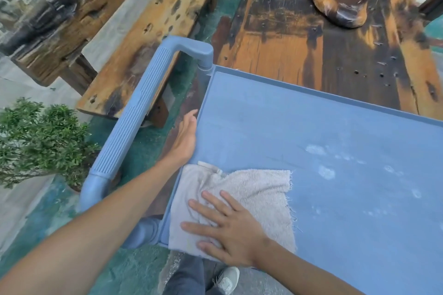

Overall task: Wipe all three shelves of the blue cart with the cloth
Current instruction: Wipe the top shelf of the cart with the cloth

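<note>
The blue cart's top shelf (299,127) fills the right half of the view, dusty with pale smudges toward the right. A grey-white terry cloth (259,189) lies flat at the shelf's near left corner. My right hand (225,230) presses down on the cloth with fingers spread, pointing left. My left hand (185,139) rests flat against the shelf's left rim, beside the ribbed cart handle (134,122). The two lower shelves are hidden under the top one.
A worn wooden table (323,38) stands just beyond the cart's far rim. A wooden bench (148,31) sits to the left behind the handle. A potted green shrub (38,136) is at the far left. My shoe (226,280) shows below the shelf.
</note>
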Available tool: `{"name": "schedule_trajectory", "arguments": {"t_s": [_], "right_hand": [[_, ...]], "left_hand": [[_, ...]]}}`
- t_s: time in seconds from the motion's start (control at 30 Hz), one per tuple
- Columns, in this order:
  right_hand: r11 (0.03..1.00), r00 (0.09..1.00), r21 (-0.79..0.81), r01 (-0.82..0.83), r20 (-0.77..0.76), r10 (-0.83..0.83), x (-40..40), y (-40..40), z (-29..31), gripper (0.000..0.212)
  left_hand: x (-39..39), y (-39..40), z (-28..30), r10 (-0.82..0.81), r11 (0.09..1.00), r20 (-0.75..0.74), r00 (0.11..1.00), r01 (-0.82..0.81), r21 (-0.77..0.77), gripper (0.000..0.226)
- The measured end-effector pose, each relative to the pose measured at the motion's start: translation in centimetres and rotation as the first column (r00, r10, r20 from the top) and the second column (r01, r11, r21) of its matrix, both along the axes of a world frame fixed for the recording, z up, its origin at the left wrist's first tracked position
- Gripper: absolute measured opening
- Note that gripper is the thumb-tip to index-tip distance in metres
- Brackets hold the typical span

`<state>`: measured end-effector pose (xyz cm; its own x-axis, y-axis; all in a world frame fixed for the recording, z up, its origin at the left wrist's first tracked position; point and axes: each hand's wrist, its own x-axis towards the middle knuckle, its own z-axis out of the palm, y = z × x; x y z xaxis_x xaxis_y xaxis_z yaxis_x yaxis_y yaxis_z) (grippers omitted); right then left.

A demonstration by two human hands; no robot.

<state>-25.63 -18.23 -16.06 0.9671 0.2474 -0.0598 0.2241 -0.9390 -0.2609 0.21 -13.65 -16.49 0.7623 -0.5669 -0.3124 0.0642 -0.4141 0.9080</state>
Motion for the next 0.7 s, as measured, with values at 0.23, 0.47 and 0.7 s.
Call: {"name": "schedule_trajectory", "arguments": {"t_s": [0.23,0.47,0.7], "right_hand": [[0.998,0.999,0.056,0.037,0.031,-0.039,5.8,-5.1,-0.6,0.054],[0.982,0.981,-0.007,0.191,0.015,-0.191,15.1,-12.6,-0.3,0.052],[0.943,0.943,-0.013,0.333,-0.011,-0.333,21.4,-18.0,-0.1,0.052]], "left_hand": [[0.4,-0.9,0.2,-0.065,0.991,-0.113,0.992,0.051,-0.124,0.058],[0.3,-1.3,-0.2,0.004,0.994,-0.099,0.995,-0.015,-0.110,0.057],[1.3,-2.2,0.4,-0.027,0.998,-0.075,0.997,0.022,-0.063,0.048]]}}
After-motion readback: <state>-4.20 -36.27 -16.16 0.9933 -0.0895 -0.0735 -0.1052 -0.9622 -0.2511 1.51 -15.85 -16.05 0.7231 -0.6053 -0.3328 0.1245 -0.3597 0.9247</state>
